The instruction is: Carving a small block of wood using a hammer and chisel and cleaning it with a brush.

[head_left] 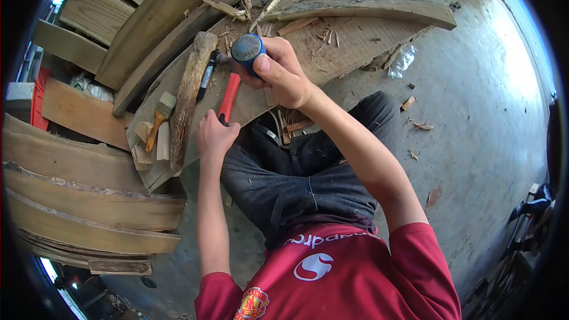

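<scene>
My right hand [277, 74] is closed round a tool with a thick blue handle [248, 48]. Its round, grey-worn end faces up, and the grip hides much of the rest. Just below and to the left, my left hand [217, 135] is closed at the black lower end of a red-and-black-handled tool [229, 98]; its working end does not show. Both hands are over a thick wooden slab [349, 41]. Left of the red handle lie a black marker-like stick [207, 75] and a rough length of wood [193, 98].
A paintbrush [159, 120] lies among small wood blocks [141, 157] at the slab's left. Curved boards [95, 198] are stacked to the left, with more planks [154, 24] behind. Splinters [269, 6] litter the slab. Crumpled foil [403, 61] and wood chips [424, 125] lie on the concrete floor.
</scene>
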Available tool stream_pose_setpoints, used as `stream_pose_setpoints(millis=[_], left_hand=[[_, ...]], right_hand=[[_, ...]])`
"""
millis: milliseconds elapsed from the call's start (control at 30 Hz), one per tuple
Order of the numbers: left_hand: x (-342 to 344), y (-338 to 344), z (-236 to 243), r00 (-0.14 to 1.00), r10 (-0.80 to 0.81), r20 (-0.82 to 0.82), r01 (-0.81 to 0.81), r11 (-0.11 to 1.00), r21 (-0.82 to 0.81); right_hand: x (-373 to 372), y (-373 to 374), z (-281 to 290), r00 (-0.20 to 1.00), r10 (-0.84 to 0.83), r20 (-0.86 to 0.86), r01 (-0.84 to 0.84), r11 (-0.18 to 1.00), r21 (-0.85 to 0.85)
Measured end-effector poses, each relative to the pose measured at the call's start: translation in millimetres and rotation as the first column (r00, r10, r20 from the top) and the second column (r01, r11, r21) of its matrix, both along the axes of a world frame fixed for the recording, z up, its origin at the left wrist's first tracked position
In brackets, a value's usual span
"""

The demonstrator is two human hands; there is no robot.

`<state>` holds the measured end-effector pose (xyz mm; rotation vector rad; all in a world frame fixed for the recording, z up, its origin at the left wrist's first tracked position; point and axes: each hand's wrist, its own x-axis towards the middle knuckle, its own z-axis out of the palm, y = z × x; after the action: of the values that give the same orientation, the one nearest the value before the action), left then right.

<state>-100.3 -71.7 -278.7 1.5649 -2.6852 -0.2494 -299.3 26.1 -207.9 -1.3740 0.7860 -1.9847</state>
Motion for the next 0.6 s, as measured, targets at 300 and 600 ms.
stream_pose_setpoints(millis=[300, 600], left_hand=[[13, -17, 31, 0.885, 0.244, -0.396, 0.016, 0.835, 0.55], [33, 54, 183, 0.481, 0.264, -0.836, 0.456, 0.739, 0.496]], right_hand=[[4, -1, -4, 0.999, -0.046, 0.013, 0.046, 0.998, -0.041], [4, 0, 0, 0.999, -0.034, -0.005, 0.034, 0.999, -0.03]])
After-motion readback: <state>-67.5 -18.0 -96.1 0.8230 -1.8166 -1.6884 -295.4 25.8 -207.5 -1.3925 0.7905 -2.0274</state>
